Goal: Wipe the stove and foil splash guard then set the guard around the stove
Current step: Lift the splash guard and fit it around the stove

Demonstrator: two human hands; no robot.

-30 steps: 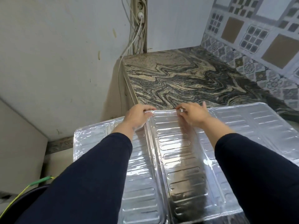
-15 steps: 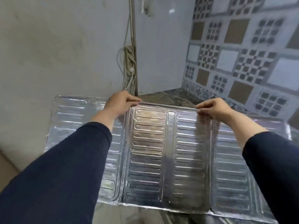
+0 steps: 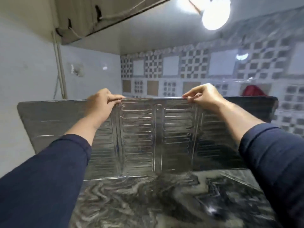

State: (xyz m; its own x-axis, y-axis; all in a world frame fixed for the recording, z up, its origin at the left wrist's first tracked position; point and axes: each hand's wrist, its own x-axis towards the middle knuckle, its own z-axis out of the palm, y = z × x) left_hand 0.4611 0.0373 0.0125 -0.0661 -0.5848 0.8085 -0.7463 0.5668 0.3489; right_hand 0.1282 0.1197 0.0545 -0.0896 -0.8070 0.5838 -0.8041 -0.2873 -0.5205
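The foil splash guard (image 3: pixel 141 137), a ribbed silver sheet of several hinged panels, stands upright across the marble countertop (image 3: pixel 148 203), its bottom edge on or just above the stone. My left hand (image 3: pixel 102 102) pinches its top edge left of centre. My right hand (image 3: pixel 204 96) pinches the same edge right of centre. The outer panels spread past both hands to the left and right. No stove is in view.
A grey wall (image 3: pixel 29 76) with a cable conduit (image 3: pixel 60 66) is on the left. Patterned tiles (image 3: pixel 189 68) cover the back wall. A shelf underside (image 3: pixel 102 12) and a bright lamp (image 3: pixel 213 14) hang overhead. Something red (image 3: pixel 253 91) shows behind the guard's right panel.
The guard has swung up from lying flat in front of me to standing upright on the counter. Both hands kept their hold on the top edge and rose with it.
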